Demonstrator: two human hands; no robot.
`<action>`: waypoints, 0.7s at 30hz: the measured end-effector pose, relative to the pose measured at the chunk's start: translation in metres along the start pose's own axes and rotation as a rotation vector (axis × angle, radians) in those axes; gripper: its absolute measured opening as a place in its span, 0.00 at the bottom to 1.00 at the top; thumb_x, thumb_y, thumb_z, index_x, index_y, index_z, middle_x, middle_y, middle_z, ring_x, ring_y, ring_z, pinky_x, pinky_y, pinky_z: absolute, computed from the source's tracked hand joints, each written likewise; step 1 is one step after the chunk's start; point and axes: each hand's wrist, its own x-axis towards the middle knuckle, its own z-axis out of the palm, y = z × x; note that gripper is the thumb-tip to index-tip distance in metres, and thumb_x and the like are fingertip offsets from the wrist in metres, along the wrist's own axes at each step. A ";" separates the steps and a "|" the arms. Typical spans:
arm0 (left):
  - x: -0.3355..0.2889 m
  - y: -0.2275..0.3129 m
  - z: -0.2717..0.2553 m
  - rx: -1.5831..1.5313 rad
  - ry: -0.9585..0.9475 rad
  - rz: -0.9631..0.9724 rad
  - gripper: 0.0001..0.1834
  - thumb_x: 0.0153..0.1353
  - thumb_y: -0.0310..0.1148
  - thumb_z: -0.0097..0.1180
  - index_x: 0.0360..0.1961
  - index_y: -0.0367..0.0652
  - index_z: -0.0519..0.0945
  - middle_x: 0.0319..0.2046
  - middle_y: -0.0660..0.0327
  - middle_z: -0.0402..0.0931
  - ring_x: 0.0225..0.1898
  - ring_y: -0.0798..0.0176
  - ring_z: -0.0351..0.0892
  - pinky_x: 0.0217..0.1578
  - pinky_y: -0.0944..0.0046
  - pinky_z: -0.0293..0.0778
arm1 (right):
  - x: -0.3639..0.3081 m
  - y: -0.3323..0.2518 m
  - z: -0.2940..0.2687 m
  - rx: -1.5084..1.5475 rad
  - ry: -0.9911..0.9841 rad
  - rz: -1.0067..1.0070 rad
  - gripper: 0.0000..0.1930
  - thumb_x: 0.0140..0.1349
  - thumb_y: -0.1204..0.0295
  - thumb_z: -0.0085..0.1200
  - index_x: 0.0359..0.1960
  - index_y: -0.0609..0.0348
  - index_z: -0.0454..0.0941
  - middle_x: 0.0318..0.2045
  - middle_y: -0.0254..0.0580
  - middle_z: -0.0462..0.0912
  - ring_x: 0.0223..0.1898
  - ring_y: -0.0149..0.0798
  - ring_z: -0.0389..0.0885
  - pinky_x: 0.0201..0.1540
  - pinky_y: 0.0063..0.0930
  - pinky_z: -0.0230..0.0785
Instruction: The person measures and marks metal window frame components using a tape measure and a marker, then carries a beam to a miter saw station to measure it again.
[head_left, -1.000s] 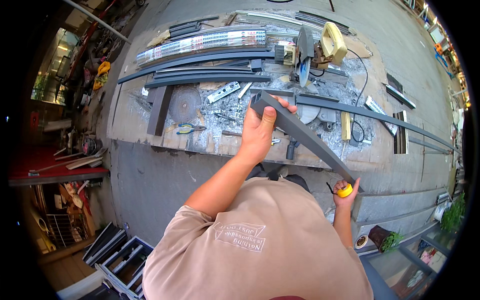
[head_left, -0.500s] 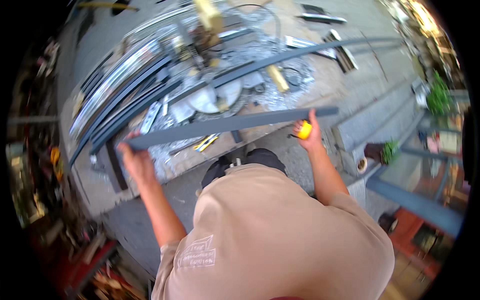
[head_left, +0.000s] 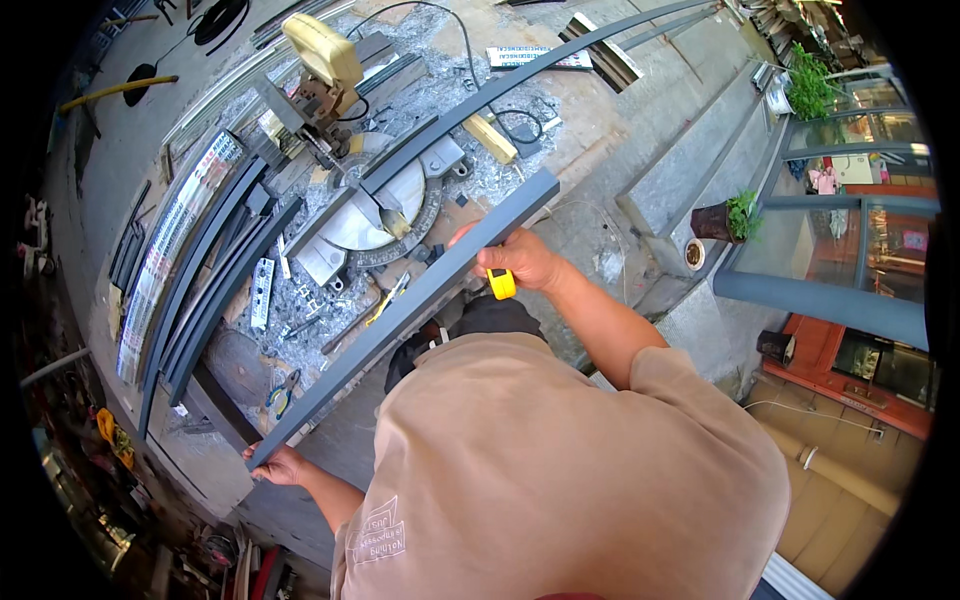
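A long grey metal profile [head_left: 400, 320] slants across in front of me, its far right end raised beyond the workbench's front edge. At its lower left end, my left hand [head_left: 284, 466] is closed around it. My right hand [head_left: 528, 260] grips it near the other end, and a yellow tape measure [head_left: 501, 284] is held under the fingers of that same hand. Beyond the profile stands a mitre saw [head_left: 340, 235] with a cream-coloured motor housing [head_left: 322, 50]. Another grey profile [head_left: 480, 98] lies across the saw's bed.
Bundled metal profiles [head_left: 185, 225] lie left of the saw. Pliers [head_left: 284, 394], a yellow-handled tool [head_left: 388, 298] and metal shavings litter the bench. A wood block [head_left: 489, 138] sits right of the saw. Potted plants [head_left: 725, 218] stand by steps and a glass frame at right.
The grey profile has turned from nearly level to a steep slant. My left hand has come down and nearer, and my right hand has shifted left. The view has turned too.
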 end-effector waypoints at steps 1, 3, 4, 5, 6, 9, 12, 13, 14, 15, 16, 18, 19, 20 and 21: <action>0.000 -0.002 0.001 -0.007 -0.003 -0.026 0.24 0.66 0.36 0.66 0.57 0.31 0.78 0.54 0.50 0.82 0.59 0.50 0.78 0.67 0.46 0.70 | 0.006 0.002 0.003 -0.036 0.002 0.009 0.24 0.67 0.61 0.69 0.59 0.61 0.81 0.45 0.35 0.82 0.36 0.27 0.78 0.39 0.24 0.73; 0.008 -0.020 0.008 -0.020 -0.010 -0.079 0.24 0.69 0.38 0.63 0.59 0.31 0.77 0.55 0.50 0.81 0.60 0.48 0.77 0.68 0.43 0.69 | 0.017 0.005 0.006 -0.008 0.023 0.058 0.24 0.67 0.61 0.69 0.59 0.61 0.81 0.44 0.35 0.83 0.36 0.27 0.78 0.39 0.24 0.73; 0.012 -0.038 0.017 -0.016 -0.073 -0.154 0.25 0.72 0.41 0.59 0.61 0.32 0.74 0.57 0.51 0.79 0.62 0.46 0.75 0.69 0.38 0.65 | 0.025 0.007 0.011 0.007 0.028 0.080 0.25 0.67 0.61 0.69 0.60 0.61 0.80 0.43 0.34 0.83 0.36 0.27 0.78 0.39 0.24 0.73; 0.014 -0.053 0.022 0.114 0.006 -0.133 0.27 0.71 0.45 0.59 0.61 0.33 0.75 0.59 0.52 0.78 0.63 0.45 0.73 0.71 0.36 0.63 | 0.034 0.008 0.022 -0.034 0.093 0.073 0.22 0.67 0.61 0.69 0.57 0.61 0.81 0.39 0.32 0.83 0.34 0.27 0.78 0.37 0.24 0.73; 0.015 -0.076 0.030 0.154 -0.011 -0.197 0.30 0.70 0.48 0.60 0.62 0.34 0.74 0.60 0.52 0.77 0.64 0.44 0.73 0.72 0.36 0.61 | 0.043 0.015 0.028 -0.006 0.123 0.103 0.20 0.68 0.61 0.69 0.55 0.60 0.82 0.37 0.32 0.82 0.33 0.27 0.78 0.38 0.24 0.72; 0.006 -0.152 0.056 0.185 0.131 -0.340 0.34 0.70 0.52 0.60 0.63 0.32 0.73 0.61 0.53 0.77 0.67 0.46 0.72 0.71 0.38 0.65 | 0.071 0.044 0.035 0.028 0.198 0.226 0.16 0.69 0.58 0.68 0.47 0.56 0.84 0.33 0.31 0.81 0.34 0.27 0.78 0.39 0.24 0.72; 0.007 -0.182 0.034 0.200 0.296 -0.320 0.36 0.68 0.53 0.61 0.62 0.29 0.73 0.61 0.51 0.76 0.67 0.48 0.72 0.71 0.40 0.67 | 0.096 0.054 0.034 -0.164 0.241 0.376 0.21 0.66 0.55 0.70 0.51 0.57 0.85 0.40 0.37 0.85 0.40 0.31 0.82 0.44 0.28 0.75; 0.008 -0.181 0.036 0.256 0.333 -0.295 0.40 0.65 0.54 0.63 0.62 0.28 0.72 0.62 0.49 0.76 0.66 0.48 0.73 0.71 0.39 0.67 | 0.100 0.049 0.029 -0.397 0.187 0.356 0.28 0.62 0.52 0.72 0.54 0.62 0.85 0.48 0.46 0.86 0.49 0.38 0.84 0.52 0.34 0.75; 0.008 -0.170 0.031 0.278 0.340 -0.262 0.40 0.64 0.54 0.64 0.63 0.28 0.71 0.62 0.48 0.76 0.66 0.48 0.73 0.72 0.39 0.66 | 0.103 0.045 0.017 -0.580 0.107 0.390 0.29 0.61 0.52 0.72 0.55 0.64 0.84 0.50 0.48 0.86 0.50 0.40 0.84 0.54 0.35 0.75; 0.011 -0.152 0.017 0.293 0.340 -0.235 0.41 0.63 0.54 0.65 0.63 0.28 0.71 0.63 0.47 0.75 0.66 0.47 0.73 0.72 0.39 0.66 | 0.108 0.040 -0.003 -0.767 0.033 0.414 0.31 0.60 0.52 0.73 0.55 0.66 0.84 0.51 0.50 0.86 0.52 0.41 0.84 0.56 0.36 0.74; 0.011 -0.136 0.006 0.306 0.338 -0.208 0.42 0.62 0.54 0.66 0.64 0.28 0.71 0.63 0.47 0.75 0.67 0.47 0.73 0.72 0.39 0.66 | 0.114 0.038 -0.026 -0.957 -0.040 0.434 0.32 0.59 0.52 0.73 0.56 0.68 0.84 0.53 0.51 0.86 0.54 0.43 0.84 0.58 0.37 0.74; 0.007 -0.111 0.017 0.359 0.310 -0.205 0.46 0.53 0.52 0.74 0.63 0.27 0.73 0.64 0.45 0.76 0.70 0.46 0.70 0.75 0.39 0.62 | 0.124 0.051 -0.092 -0.731 0.313 0.442 0.32 0.58 0.51 0.73 0.52 0.69 0.85 0.47 0.47 0.87 0.47 0.42 0.85 0.52 0.37 0.76; 0.003 -0.089 0.011 0.345 0.322 -0.183 0.47 0.53 0.51 0.75 0.63 0.25 0.73 0.65 0.45 0.75 0.69 0.46 0.71 0.76 0.41 0.60 | 0.138 0.046 -0.114 -0.565 0.482 0.468 0.31 0.59 0.52 0.73 0.51 0.69 0.85 0.46 0.47 0.88 0.46 0.42 0.85 0.51 0.38 0.77; -0.007 -0.083 0.020 0.382 0.328 -0.159 0.48 0.53 0.51 0.75 0.63 0.23 0.73 0.65 0.45 0.75 0.68 0.45 0.72 0.76 0.42 0.61 | 0.152 0.038 -0.143 -0.395 0.660 0.477 0.30 0.59 0.53 0.73 0.51 0.69 0.85 0.45 0.47 0.88 0.44 0.42 0.85 0.49 0.39 0.77; -0.018 -0.067 0.015 0.420 0.247 -0.156 0.50 0.55 0.52 0.73 0.65 0.21 0.70 0.66 0.44 0.74 0.69 0.45 0.71 0.76 0.42 0.62 | 0.171 0.038 -0.169 -0.286 0.711 0.388 0.30 0.60 0.53 0.72 0.50 0.71 0.83 0.41 0.48 0.87 0.39 0.42 0.85 0.45 0.40 0.78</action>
